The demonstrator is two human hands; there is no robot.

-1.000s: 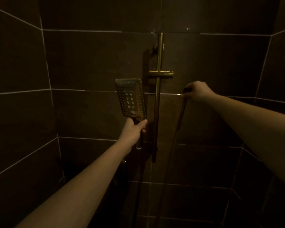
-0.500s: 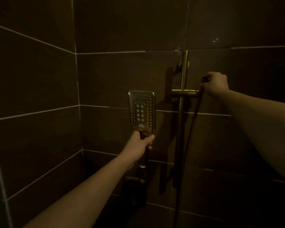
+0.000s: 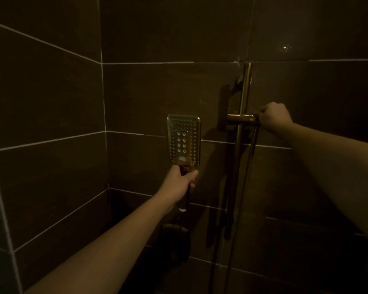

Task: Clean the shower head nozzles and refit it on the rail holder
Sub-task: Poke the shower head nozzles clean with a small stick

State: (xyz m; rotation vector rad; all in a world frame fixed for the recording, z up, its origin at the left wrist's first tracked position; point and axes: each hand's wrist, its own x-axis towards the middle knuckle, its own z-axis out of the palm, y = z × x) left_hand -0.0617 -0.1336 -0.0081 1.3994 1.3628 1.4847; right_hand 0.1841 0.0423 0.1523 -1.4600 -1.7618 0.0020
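Observation:
A gold rectangular shower head [image 3: 183, 141] stands upright with its nozzle face towards me, left of the gold rail [image 3: 243, 107]. My left hand [image 3: 180, 183] grips its handle just under the head. The gold rail holder [image 3: 240, 119] sits crosswise on the rail. My right hand [image 3: 273, 118] is curled round the holder's right end, where the hose [image 3: 248, 166] hangs down. Whether the fingers hold the hose, the holder or both is hidden.
Dark brown tiled walls [image 3: 51, 107] with pale grout close in on the left and ahead, meeting in a corner. A dark fitting [image 3: 174, 240] sits on the wall below the shower head. The light is very dim.
My right hand has risen with the hose from below the holder up to the holder's right end. The left hand keeps the shower head upright beside the rail. The view has swung left.

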